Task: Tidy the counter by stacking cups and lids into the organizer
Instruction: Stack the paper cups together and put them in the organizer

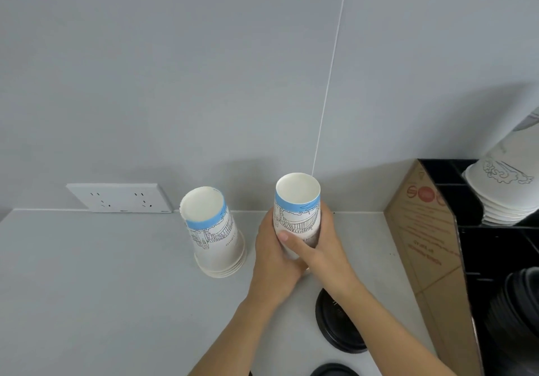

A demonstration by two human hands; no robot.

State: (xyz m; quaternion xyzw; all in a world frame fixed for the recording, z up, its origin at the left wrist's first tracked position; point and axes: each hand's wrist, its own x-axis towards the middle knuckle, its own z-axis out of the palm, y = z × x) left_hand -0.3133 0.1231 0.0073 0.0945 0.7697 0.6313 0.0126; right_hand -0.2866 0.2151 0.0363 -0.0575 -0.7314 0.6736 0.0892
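Both my hands wrap one upside-down white paper cup (297, 206) with a blue band and a bridge drawing, at the counter's middle. My left hand (275, 262) grips its lower left side; my right hand (318, 247) holds it from the right, thumb across the front. To its left stands a stack of the same cups (214, 235), also upside down. A black lid (339, 329) lies on the counter under my right forearm, and another black lid (334, 371) shows at the bottom edge. The black organizer (455, 183) at the right holds a cup stack (507, 189) and stacked black lids (519, 311).
A brown cardboard panel (428, 247) with red print forms the organizer's left side. A white double wall socket (119, 197) sits on the grey wall at the back left. The grey counter (87, 288) stretches to the left.
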